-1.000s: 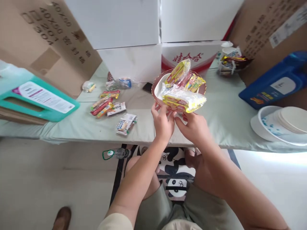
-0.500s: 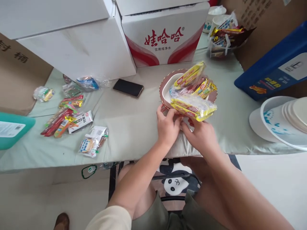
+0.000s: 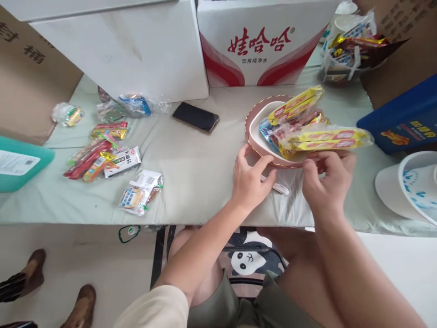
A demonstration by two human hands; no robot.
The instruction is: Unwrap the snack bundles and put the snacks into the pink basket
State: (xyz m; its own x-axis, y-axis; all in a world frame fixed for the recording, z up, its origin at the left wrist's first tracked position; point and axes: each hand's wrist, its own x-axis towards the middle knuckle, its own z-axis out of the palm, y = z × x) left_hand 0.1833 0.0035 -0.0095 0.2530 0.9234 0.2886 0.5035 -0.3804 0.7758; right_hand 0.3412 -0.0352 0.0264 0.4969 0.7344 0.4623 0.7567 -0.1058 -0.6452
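Observation:
A pink scalloped plate [image 3: 251,119] with a gold edge carries a white bowl [image 3: 254,130] of wrapped snacks. My left hand [image 3: 251,180] is at the plate's front left edge, thumb and fingers apart. Beside its thumb lies a small white piece [image 3: 280,188], partly covered. My right hand [image 3: 329,180] is closed under a long yellow snack pack [image 3: 332,138] that sticks out over the right rim. The fingertips are partly hidden, but the pack appears gripped. Another yellow snack pack [image 3: 296,105] leans in the bowl.
A black phone [image 3: 195,117] and several snack packets [image 3: 99,159] lie to the left. White boxes [image 3: 119,50] stand behind. At right are a blue container [image 3: 403,116], a white tub [image 3: 389,177] and a filled snack bag [image 3: 355,59]. Another person's shoes [image 3: 83,303] show at lower left.
My hands have moved apart, the right one going right. The lower yellow pack has shifted right and now overhangs the plate. A small white piece has come into sight. The view has shifted.

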